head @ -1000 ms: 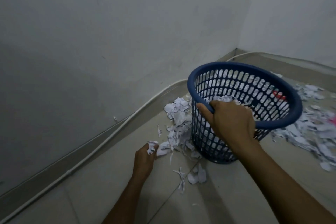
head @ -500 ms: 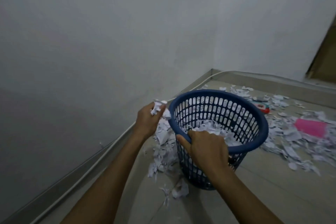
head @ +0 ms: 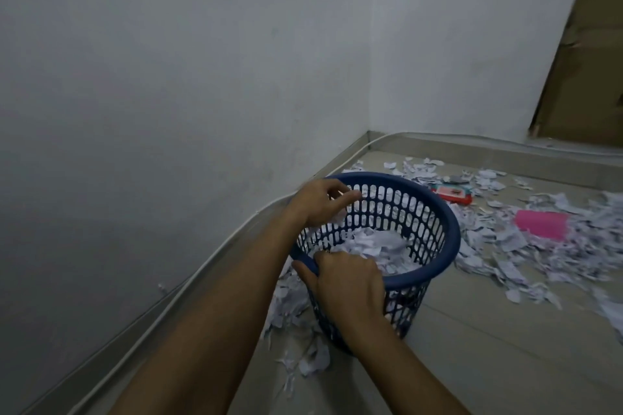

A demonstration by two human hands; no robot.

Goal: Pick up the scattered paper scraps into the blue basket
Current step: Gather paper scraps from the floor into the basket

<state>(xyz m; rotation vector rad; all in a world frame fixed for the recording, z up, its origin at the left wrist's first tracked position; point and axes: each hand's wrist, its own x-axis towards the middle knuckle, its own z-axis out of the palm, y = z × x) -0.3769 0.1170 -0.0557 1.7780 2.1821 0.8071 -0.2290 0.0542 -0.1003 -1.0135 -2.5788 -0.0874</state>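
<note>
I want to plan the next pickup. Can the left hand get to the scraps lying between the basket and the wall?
Probably yes. The left hand is over the blue basket rim; those scraps lie just below it, uncovered. Only the left forearm crosses above them.

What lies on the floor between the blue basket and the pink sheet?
In the head view, loose white paper scraps cover the floor between the blue basket and the pink sheet.

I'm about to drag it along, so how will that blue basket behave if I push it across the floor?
The blue basket probably slides easily: perforated plastic holding only paper scraps, so likely light. Being tall with a narrower base, it may tip if shoved at the rim, where the right hand grips it.
</note>
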